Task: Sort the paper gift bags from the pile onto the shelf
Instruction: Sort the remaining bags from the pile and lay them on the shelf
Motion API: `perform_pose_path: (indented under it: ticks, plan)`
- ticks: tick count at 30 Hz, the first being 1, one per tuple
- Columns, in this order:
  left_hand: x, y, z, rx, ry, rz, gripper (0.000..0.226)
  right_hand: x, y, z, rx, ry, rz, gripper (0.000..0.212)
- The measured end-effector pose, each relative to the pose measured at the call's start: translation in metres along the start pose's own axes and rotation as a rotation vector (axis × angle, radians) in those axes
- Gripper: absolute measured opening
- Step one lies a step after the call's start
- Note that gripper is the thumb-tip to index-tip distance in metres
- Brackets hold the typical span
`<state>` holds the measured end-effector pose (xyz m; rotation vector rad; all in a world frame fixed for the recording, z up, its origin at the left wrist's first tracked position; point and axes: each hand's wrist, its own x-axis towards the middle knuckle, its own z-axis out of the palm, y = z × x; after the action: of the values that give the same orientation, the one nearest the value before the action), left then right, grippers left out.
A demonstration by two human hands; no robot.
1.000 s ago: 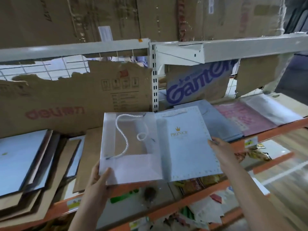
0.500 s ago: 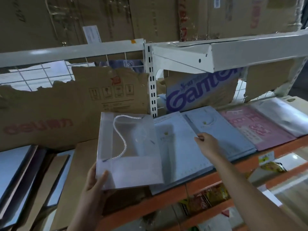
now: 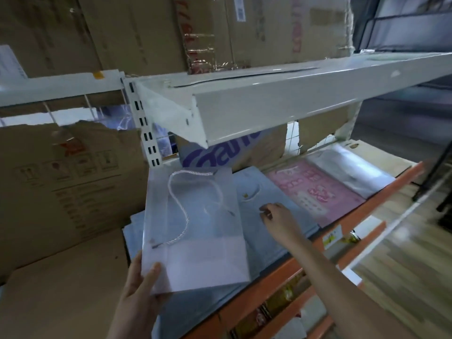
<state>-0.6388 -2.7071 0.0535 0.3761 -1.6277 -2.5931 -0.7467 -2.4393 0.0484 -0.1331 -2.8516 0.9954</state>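
My left hand (image 3: 139,287) grips the lower left corner of a flat translucent white gift bag (image 3: 195,253) with a white rope handle, held over the shelf. Under and right of it lies a stack of pale blue gift bags (image 3: 281,192) with a small gold crown mark. My right hand (image 3: 276,217) rests on that blue stack, fingers loosely curled against the top bag. Further right lie pink gift bags (image 3: 318,189) and a clear plastic-wrapped pile (image 3: 349,167). All sit on the orange-edged shelf (image 3: 342,221).
A white metal upper shelf (image 3: 269,101) juts out just above the bags, carrying cardboard boxes (image 3: 146,33). Torn brown cardboard (image 3: 63,182) stands at the back left; flat cardboard (image 3: 61,302) covers the shelf at left. A lower orange shelf (image 3: 281,297) holds packaged goods. Wooden floor at right.
The blue bag my right hand carried now lies flat on the blue stack, and that hand has slid further back along it. My view moved right and closer; the left hand keeps the translucent bag.
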Motion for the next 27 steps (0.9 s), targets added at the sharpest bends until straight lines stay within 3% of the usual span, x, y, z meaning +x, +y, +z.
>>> perform_pose_path:
  ticks: [5,12,19,24,27]
  plan:
    - [0.014,-0.04,0.067,0.033,-0.095,-0.005,0.041,0.018,0.067,-0.053,-0.066,0.046,0.005,0.029]
    - [0.017,-0.101,0.182,-0.021,-0.092,-0.033,0.031,0.037,0.168,-0.13,-0.13,0.066,0.003,0.031]
    - [0.024,-0.144,0.284,-0.042,-0.137,-0.041,0.04,0.067,0.25,-0.187,-0.127,0.116,0.014,0.026]
    - [0.048,-0.17,0.35,-0.002,-0.139,-0.093,0.031,0.1,0.293,-0.22,-0.136,0.149,0.005,0.027]
    - [0.067,-0.187,0.387,0.059,-0.151,-0.028,0.024,0.129,0.315,-0.237,-0.124,0.152,0.028,0.027]
